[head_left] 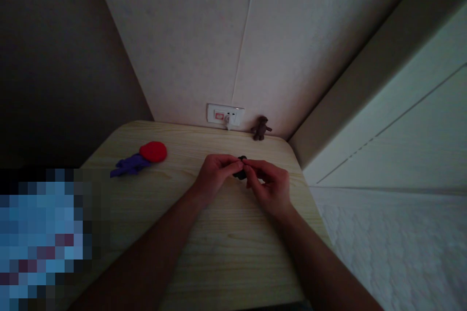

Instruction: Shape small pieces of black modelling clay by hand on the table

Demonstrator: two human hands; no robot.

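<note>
Over the middle of the wooden table (219,233), my left hand (216,175) and my right hand (270,182) meet around a small black lump (240,174). Thumb and fingers of each hand pinch it from either side, and the fingertips cover part of it. It looks soft, like modelling clay, but its exact shape is hidden. Off to the left lie a red flat round piece (153,151) and a purple figure-like piece (133,164), the red one overlapping the purple one's end. A small dark brown figure (261,129) with arms and legs stands upright at the back, against the wall.
A white wall socket (225,115) with a clear plug-like piece sits just above the table's back edge. To the right are a pale cabinet panel (401,121) and white quilted bedding (394,248). A blurred-out blue patch (40,243) covers the lower left.
</note>
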